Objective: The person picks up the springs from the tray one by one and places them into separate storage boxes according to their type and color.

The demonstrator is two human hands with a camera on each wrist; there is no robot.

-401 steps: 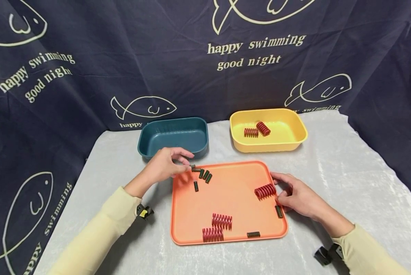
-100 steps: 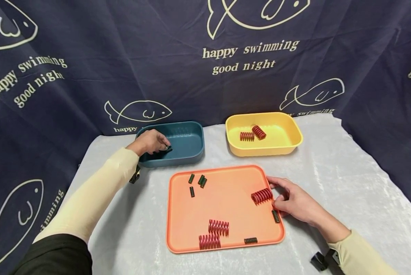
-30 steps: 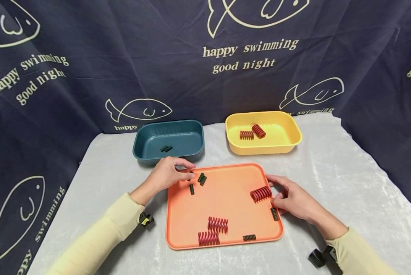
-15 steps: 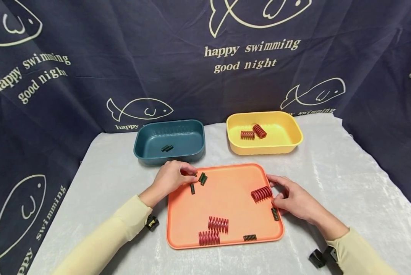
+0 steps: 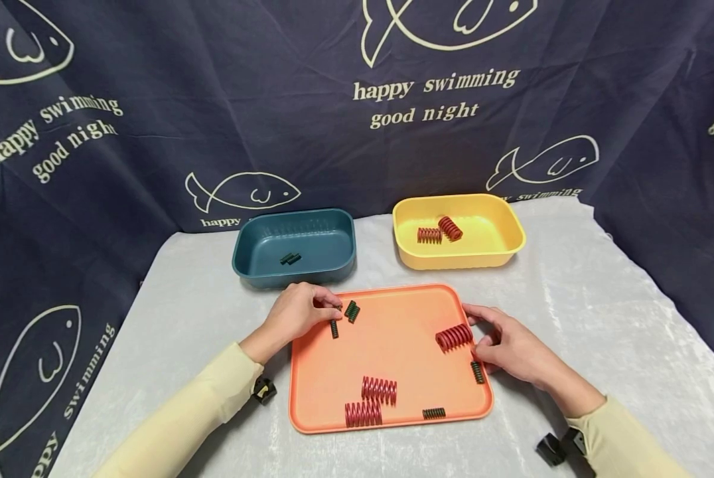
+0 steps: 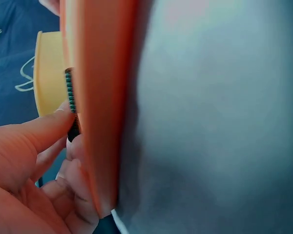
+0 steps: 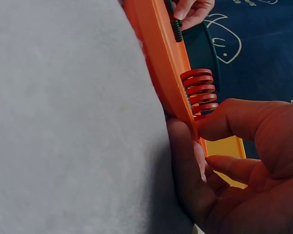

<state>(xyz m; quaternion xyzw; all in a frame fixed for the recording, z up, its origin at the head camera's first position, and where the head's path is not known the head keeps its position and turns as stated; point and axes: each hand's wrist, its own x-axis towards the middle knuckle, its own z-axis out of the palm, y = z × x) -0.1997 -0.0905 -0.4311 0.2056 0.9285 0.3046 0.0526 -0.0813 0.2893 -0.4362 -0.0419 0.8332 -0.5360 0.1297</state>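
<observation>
My left hand is over the far left corner of the orange tray, its thumb and fingertips pinching a small dark green coil spring, mostly hidden in the head view. Another small dark spring lies just below those fingers, and a pair of small green springs sits to their right. At the tray's right rim, my right hand grips the edge, thumb on top and fingers beneath. Close to that thumb lie a thick red spring and a small dark green spring.
Two small dark springs lie inside the blue bin behind the tray. In the yellow bin are two red springs. Near the tray's front edge lie two larger red springs and one small dark spring.
Two small dark springs have gone from the tray to the blue bin. My left hand came back from that bin to the tray corner, then shifted slightly right. My right hand stays at the rim.
</observation>
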